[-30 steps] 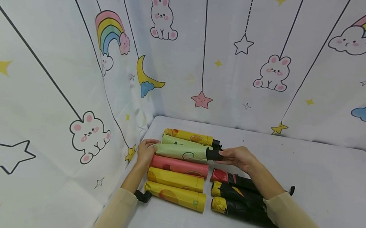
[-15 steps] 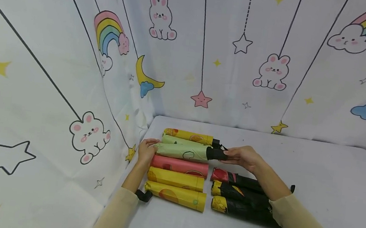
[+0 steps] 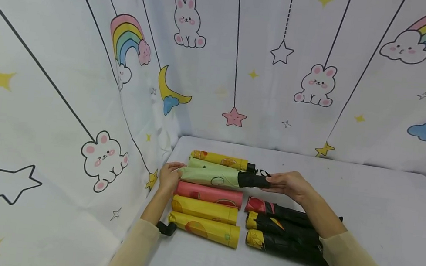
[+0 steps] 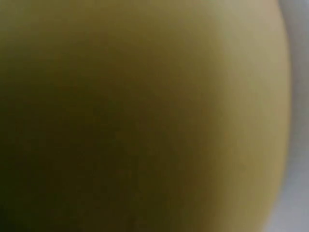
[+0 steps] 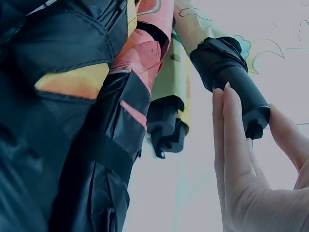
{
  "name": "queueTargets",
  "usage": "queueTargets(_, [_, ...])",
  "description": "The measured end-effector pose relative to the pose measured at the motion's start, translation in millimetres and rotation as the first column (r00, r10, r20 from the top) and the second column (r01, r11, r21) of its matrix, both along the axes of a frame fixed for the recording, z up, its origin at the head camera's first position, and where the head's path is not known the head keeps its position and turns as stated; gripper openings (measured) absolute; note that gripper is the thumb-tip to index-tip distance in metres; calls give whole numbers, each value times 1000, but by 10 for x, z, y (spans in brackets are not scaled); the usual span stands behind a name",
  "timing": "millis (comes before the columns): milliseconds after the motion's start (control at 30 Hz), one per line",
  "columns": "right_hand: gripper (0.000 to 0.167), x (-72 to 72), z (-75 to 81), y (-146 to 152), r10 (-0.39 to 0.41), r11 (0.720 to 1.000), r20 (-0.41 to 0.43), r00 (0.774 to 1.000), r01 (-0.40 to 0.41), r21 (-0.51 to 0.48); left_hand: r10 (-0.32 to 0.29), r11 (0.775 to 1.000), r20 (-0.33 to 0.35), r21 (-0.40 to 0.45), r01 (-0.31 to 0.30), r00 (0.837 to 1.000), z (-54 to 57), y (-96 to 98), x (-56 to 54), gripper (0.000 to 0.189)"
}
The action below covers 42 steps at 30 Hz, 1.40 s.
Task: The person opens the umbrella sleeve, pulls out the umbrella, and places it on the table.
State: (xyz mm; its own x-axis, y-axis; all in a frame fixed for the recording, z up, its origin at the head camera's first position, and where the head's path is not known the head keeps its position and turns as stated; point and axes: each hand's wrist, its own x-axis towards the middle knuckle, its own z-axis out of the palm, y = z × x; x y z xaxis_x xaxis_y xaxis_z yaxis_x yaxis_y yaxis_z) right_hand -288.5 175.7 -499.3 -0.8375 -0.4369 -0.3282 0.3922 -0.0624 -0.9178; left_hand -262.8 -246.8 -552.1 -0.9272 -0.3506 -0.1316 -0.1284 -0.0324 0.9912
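Note:
A folded umbrella in a light green sleeve (image 3: 208,176) lies across the row, with its black handle end (image 3: 253,180) sticking out at the right. My left hand (image 3: 170,176) holds the sleeve's left end. At the other end, my right hand (image 3: 287,185) pinches the handle between thumb and fingers. In the right wrist view, bunched black fabric (image 5: 219,50) shows at the sleeve's mouth, above the smooth handle (image 5: 244,94). The left wrist view is filled by a blurred yellowish surface, so the left fingers are seen only from the head.
Behind lie another green-sleeved umbrella (image 3: 209,165) and a yellow one (image 3: 219,159). Nearer are a pink sleeve (image 3: 210,194) and two yellow sleeves (image 3: 204,209). Three black folded umbrellas (image 3: 285,229) lie to their right, partly under my right forearm. A printed curtain hangs behind the white table (image 3: 378,204).
My right hand has moved to the right, drawing the handle along; more of the black part shows outside the green sleeve. My left hand has stayed at the sleeve's left end.

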Motion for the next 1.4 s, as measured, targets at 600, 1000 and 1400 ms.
queueTargets(600, [13,83,81,226,9,1000,-26,1000,-9,-1,-4,1000,7,-20,4,1000,-20,28,-37,40])
queueTargets(1000, [10,138,154,386,6,1000,-39,999,-5,24,-15,999,27,-29,15,1000,2,15,-27,40])
queueTargets(1400, [13,212,157,547,9,1000,-69,998,-9,6,-11,999,38,-46,12,999,-14,9,-36,40])
